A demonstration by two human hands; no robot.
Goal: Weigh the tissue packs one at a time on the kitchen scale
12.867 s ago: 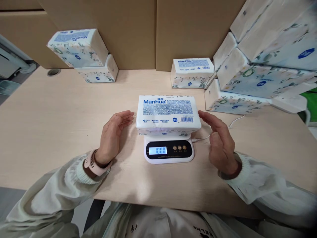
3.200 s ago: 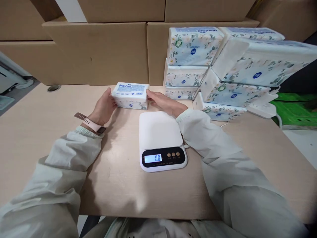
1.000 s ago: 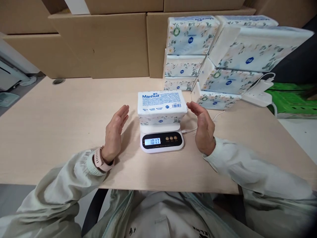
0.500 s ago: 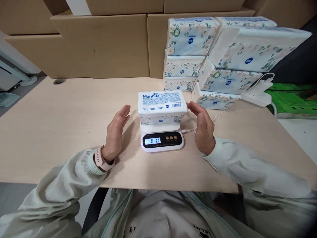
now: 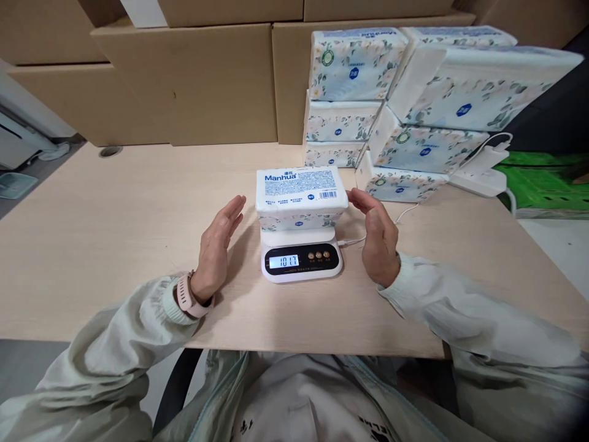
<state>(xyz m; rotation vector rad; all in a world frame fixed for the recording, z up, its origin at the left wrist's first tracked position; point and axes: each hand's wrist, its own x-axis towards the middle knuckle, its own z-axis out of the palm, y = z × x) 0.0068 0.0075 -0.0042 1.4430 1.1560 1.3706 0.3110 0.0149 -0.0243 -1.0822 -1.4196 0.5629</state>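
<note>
A tissue pack (image 5: 301, 199), white with blue "Manhua" print and a floral side, lies flat on a white digital kitchen scale (image 5: 302, 275). The lit display (image 5: 284, 262) reads about 101.7. To the left of the pack, my left hand (image 5: 217, 245) is open, its fingers stretched out and apart from the pack by a small gap. My right hand (image 5: 380, 236) is open on the other side, fingertips very close to the pack's right end; whether they touch it I cannot tell. Neither hand holds anything.
More tissue packs (image 5: 352, 67) are stacked at the back right of the table (image 5: 138, 215). Beside them is a white power strip (image 5: 481, 179), and a white cable runs to the scale. Cardboard boxes (image 5: 193, 86) line the back edge. A green crate (image 5: 543, 184) is at far right.
My left hand has shifted very slightly toward the right. The pack, the scale's reading and my right hand look the same.
</note>
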